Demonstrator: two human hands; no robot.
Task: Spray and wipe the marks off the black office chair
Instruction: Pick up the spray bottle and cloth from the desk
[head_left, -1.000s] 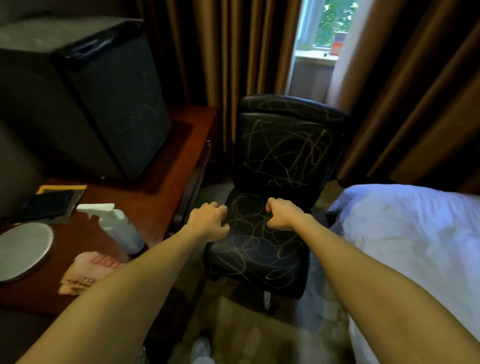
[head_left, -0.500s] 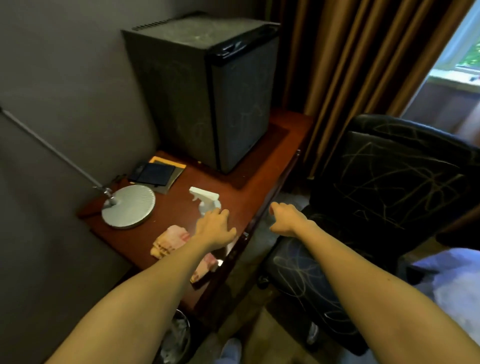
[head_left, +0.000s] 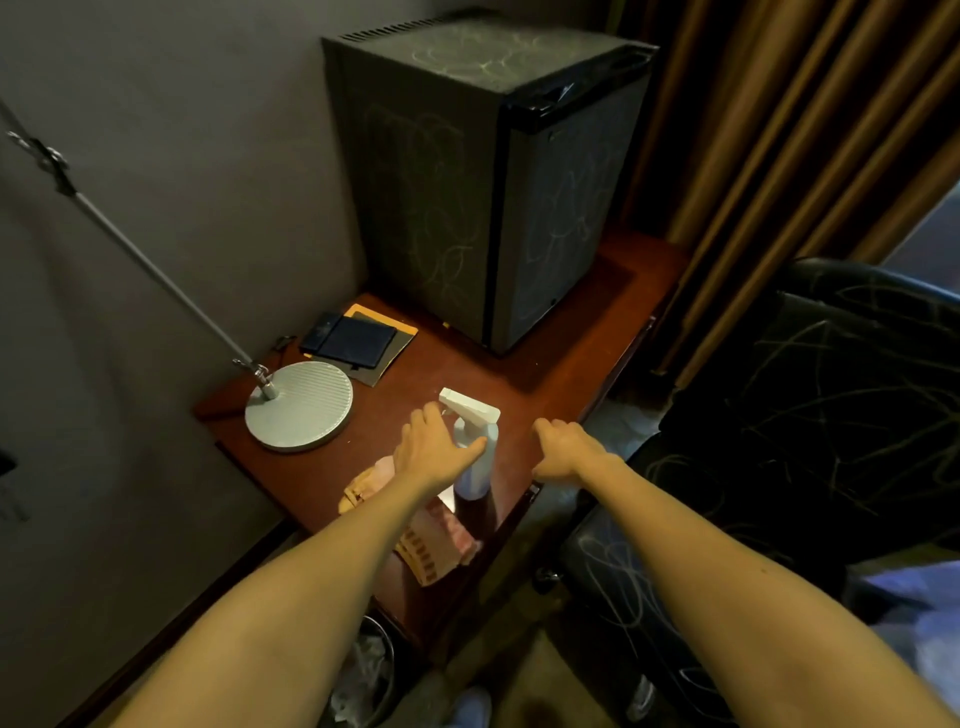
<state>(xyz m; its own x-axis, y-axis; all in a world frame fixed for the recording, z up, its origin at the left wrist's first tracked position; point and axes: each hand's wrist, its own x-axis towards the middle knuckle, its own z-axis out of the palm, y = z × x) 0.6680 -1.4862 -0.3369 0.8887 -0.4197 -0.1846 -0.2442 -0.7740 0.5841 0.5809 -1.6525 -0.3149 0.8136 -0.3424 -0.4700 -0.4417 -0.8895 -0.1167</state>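
Closed in on the white spray bottle (head_left: 475, 441) with the left hand (head_left: 436, 449) since half a second back: short of it then, now against its neck, thumb laid across the plastic. Fingers spread and straight, not wrapped round anything. Right hand (head_left: 563, 449) just beside, above the front edge of the wooden desk (head_left: 545, 364), fingers loosely curled on nothing.

Fetching the tools, by the look of it; no spraying or wiping begun. Pale scribbles all over the black office chair (head_left: 831, 415), which stands at the right, just beside the desk, seat and backrest both marked. Bottle upright near the desk's front edge, a pink-and-orange cloth (head_left: 431, 551) just beside it, partly under the left forearm.

Next, probably: wrap the fingers round the neck below the trigger, lift straight up, take the cloth with the free hand, turn right to the chair. Worth lifting cleanly — a tall, narrow bottle, likely easy to tip with a sideways nudge.

As for containers: no telling the liquid level through the white plastic. Under the desk, a waste bin (head_left: 363, 670) holding crumpled pale paper or tissue. Mini fridge (head_left: 493, 182) at the back of the desk shut, contents unseen — faint scribbles there too.
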